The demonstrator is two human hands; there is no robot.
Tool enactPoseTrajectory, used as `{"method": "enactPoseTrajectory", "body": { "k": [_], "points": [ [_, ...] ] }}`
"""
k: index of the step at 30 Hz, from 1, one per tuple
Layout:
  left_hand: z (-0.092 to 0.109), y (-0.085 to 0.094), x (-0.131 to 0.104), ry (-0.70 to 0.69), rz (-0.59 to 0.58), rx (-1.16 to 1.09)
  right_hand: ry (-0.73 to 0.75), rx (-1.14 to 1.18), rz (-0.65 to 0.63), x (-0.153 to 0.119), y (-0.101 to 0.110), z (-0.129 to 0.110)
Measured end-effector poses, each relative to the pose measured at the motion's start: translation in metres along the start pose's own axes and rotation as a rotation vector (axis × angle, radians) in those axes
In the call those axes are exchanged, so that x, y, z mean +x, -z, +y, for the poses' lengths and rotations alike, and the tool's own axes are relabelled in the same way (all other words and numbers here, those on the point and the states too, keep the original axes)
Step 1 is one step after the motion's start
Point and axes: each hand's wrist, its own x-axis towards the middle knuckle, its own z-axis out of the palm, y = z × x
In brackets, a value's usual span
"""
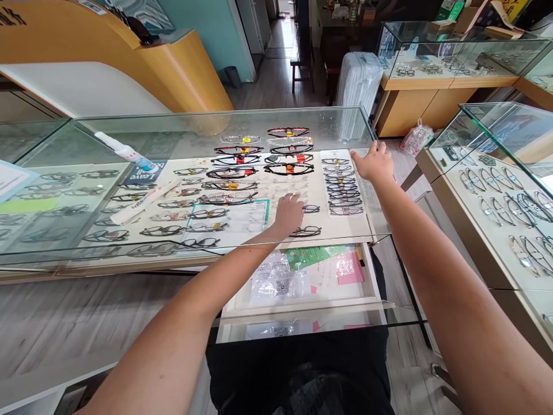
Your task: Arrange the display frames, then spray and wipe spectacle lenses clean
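My left hand (290, 214) is over the middle of a glass display case (216, 118), its fingers pointing forward and nothing seen in them. Whether it rests on the glass or reaches beneath it, I cannot tell. Dark-framed eyeglasses (306, 231) lie just beside its wrist. At the case's right edge is my right hand (375, 163), thumb out and fingers apart, touching or just above the glass. Between the hands lies a white card with a column of eyeglasses (343, 187). Rows of eyeglasses with coloured tags (288, 169) stand farther back.
A white tube (127, 153) lies on the glass at left. Below the case, in front of my body, an open drawer (242, 305) holds plastic bags and pink notes (349, 268). More display cases (496, 202) stand at right, and a wrapped suitcase (358, 86) stands behind.
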Motion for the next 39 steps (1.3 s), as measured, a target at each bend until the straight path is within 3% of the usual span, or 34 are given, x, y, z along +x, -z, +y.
{"method": "enactPoseTrajectory", "body": {
  "k": [5, 13, 21, 25, 29, 32, 33, 35, 37, 39],
  "points": [
    [-0.006, -0.006, 0.019, 0.002, -0.033, -0.015, -0.002, -0.002, 0.003, -0.002, 0.002, -0.001],
    [-0.007, -0.011, 0.004, -0.046, -0.087, -0.034, -0.012, -0.022, -0.008, -0.004, 0.004, -0.003],
    [0.007, 0.010, -0.005, -0.024, -0.107, -0.065, -0.004, -0.027, 0.006, -0.002, 0.002, -0.001],
    [0.032, 0.038, -0.024, -0.017, -0.154, -0.119, -0.003, -0.020, 0.008, 0.001, 0.000, 0.000],
    [0.072, 0.080, -0.071, -0.107, -0.360, -0.263, -0.013, -0.027, 0.008, 0.001, -0.001, 0.000],
    [0.098, 0.124, -0.105, -0.269, -0.502, -0.666, -0.022, -0.019, 0.008, 0.000, -0.001, -0.001],
    [0.103, 0.140, -0.111, -0.296, -0.491, -0.773, -0.024, -0.016, 0.006, -0.001, -0.001, -0.001],
    [0.102, 0.171, -0.109, -0.354, -0.357, -0.889, -0.025, -0.011, 0.002, -0.002, 0.001, -0.001],
    [0.087, 0.196, -0.090, -0.409, -0.143, -0.821, -0.022, -0.009, -0.005, -0.004, 0.002, -0.002],
    [0.061, 0.211, -0.059, -0.359, 0.072, -0.628, -0.022, -0.008, -0.011, -0.005, 0.004, -0.002]
  ]
}}
